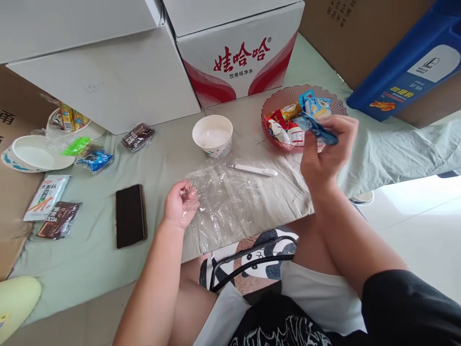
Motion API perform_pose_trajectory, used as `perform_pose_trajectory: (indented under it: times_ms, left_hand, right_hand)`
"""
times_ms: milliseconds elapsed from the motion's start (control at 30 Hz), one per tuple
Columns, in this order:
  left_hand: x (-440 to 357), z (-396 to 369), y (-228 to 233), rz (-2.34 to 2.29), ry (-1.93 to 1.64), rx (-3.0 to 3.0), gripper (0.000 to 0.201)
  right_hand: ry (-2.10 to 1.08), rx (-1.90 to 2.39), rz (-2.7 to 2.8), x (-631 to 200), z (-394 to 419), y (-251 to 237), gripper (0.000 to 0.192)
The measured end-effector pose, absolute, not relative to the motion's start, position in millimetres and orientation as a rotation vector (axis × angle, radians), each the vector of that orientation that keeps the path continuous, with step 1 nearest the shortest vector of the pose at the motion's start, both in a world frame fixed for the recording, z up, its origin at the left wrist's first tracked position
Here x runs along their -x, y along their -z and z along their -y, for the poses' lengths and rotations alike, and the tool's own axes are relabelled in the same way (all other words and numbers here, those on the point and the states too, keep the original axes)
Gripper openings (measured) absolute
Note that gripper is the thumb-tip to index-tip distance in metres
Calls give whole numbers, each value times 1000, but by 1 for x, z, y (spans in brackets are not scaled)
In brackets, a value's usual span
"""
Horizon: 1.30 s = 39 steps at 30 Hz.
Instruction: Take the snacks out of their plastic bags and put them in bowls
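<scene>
My right hand [324,154] pinched a blue snack packet [319,130] just over the pink bowl [268,103]; light, crinkly, slippery, best gripped by its sealed edge. My left hand [179,204] clenched the flimsy plastic wrap [230,202] on the table [90,259].

White carton [237,57]: red "娃哈哈" with ®, and "饮用纯净水" in small dark print under it. Brown snack packet [59,220] at left shows "COCOA", partly cut off. Blue container [406,72] label has yellow print, too small to read.
</scene>
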<state>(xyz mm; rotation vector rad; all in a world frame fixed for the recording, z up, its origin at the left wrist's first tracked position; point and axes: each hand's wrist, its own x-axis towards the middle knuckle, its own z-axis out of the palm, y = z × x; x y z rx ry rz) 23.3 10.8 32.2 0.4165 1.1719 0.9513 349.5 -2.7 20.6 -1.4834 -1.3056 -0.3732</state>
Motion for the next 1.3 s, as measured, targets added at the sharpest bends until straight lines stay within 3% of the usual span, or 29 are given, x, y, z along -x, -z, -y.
perform_pose_trajectory:
  times_ms: [133, 367, 600, 700, 800, 867, 967, 1167, 1233, 1300]
  left_hand:
    - [-24, -11, -33, -1159, -937, -421, 26]
    - [-21, -8, -32, -1139, -904, -448, 32]
    - [-21, -8, -31, -1145, -913, -478, 30]
    - [-19, -8, -29, -1138, -887, -532, 27]
    - [-17, -7, -25, -1083, -806, -622, 27]
    - [-16, -6, -25, -1012, -729, -680, 32]
    - [-13, 0, -29, -890, -594, -748, 42]
    - [1, 28, -23, -456, -231, -794, 46]
    - [4, 30, -17, -346, -203, -768, 46]
    - [5, 24, -12, -371, -253, -809, 46]
  right_hand:
    - [391, 1559, 1287, -370, 4, -21, 27]
    - [399, 1801, 1303, -377, -5, -10, 59]
    - [333, 1877, 1286, -366, -2, -13, 36]
    - [309, 1722, 1417, -351, 11, -20, 28]
    - [47, 1456, 1631, -322, 27, -21, 24]
    - [-208, 1320, 1773, -301, 34, -16, 32]
    - [-514, 1237, 1897, -278, 37, -2, 58]
    - [-901, 1157, 1718, -264, 31, 17, 92]
    - [-1068, 1078, 1710, -260, 31, 11, 79]
    - [-1219, 1055, 1724, -257, 32, 3, 44]
